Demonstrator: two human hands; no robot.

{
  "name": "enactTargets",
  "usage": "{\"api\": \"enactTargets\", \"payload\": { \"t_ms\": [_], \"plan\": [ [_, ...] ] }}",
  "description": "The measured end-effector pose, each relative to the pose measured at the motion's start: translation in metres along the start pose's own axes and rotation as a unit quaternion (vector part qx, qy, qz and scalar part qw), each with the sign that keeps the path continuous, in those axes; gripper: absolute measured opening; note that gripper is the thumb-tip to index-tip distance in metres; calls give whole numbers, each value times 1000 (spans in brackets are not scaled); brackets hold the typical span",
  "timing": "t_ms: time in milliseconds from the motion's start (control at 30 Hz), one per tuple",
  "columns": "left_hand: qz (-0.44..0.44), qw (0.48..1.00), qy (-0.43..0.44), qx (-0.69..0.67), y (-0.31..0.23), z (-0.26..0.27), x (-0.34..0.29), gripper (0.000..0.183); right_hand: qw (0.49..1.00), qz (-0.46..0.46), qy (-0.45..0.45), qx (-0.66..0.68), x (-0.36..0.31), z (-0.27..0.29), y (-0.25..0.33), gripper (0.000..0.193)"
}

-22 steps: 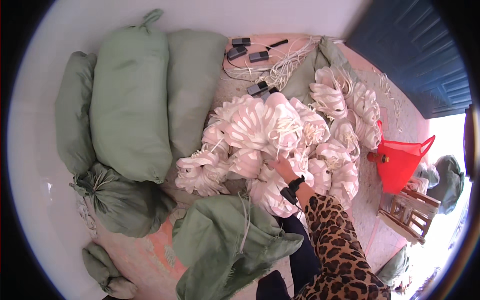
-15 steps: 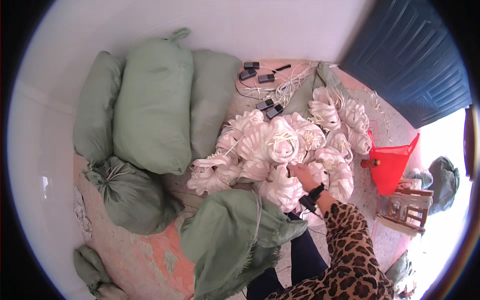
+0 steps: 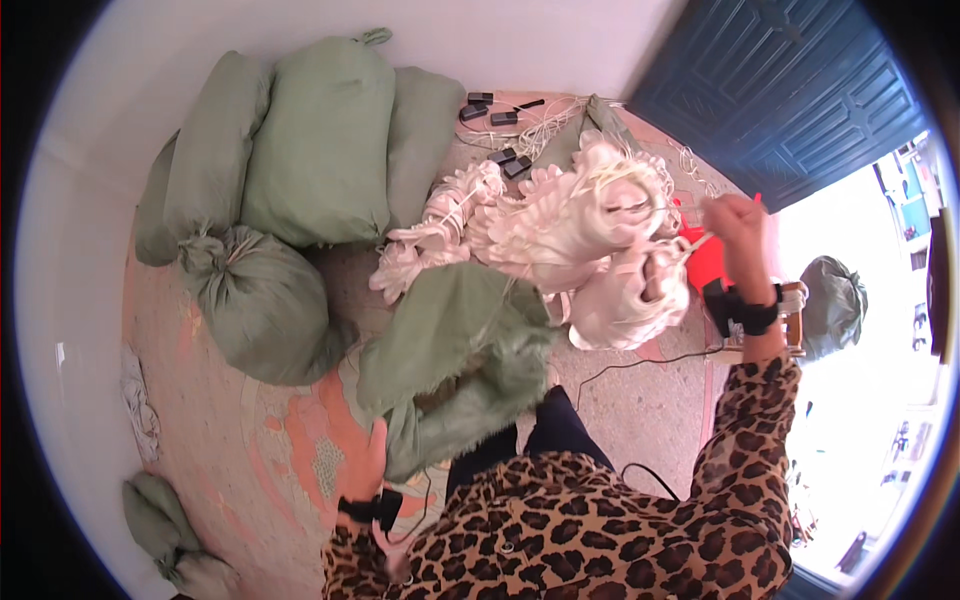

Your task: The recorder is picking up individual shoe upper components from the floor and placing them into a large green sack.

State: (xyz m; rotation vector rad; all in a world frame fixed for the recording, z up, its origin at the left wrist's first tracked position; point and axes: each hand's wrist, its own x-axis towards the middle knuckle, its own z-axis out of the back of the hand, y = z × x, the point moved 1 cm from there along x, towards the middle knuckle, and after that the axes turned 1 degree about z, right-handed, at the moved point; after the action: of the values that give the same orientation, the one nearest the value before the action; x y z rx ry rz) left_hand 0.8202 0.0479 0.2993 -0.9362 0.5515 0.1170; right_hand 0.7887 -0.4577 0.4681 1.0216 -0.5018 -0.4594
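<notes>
White bundles (image 3: pixel 590 230) hang from right fingers (image 3: pixel 725 215).

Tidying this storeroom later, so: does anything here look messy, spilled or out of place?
Yes. Pale cream bundles of cord lie strewn over the floor instead of bagged, with loose strands tangled by small black boxes. The right hand lifts one bundle; the left hand grips a slumped open green woven sack.
</notes>
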Motion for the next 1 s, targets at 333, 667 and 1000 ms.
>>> {"api": "enactTargets", "payload": {
  "t_ms": [333, 667, 1000],
  "plan": [
    [-8, 963, 182, -197, -79, -81, 29, 57, 996, 34, 67, -56, -65, 55, 60, 32],
    [74, 943, 156, -284, -87, -98, 20, 67, 976, -21, -49, -210, -99, 155, -7, 26],
    [40, 971, 116, -204, -98, -105, 25, 49, 892, 102, -216, -383, -118, 304, 52, 17]
  ]
}}
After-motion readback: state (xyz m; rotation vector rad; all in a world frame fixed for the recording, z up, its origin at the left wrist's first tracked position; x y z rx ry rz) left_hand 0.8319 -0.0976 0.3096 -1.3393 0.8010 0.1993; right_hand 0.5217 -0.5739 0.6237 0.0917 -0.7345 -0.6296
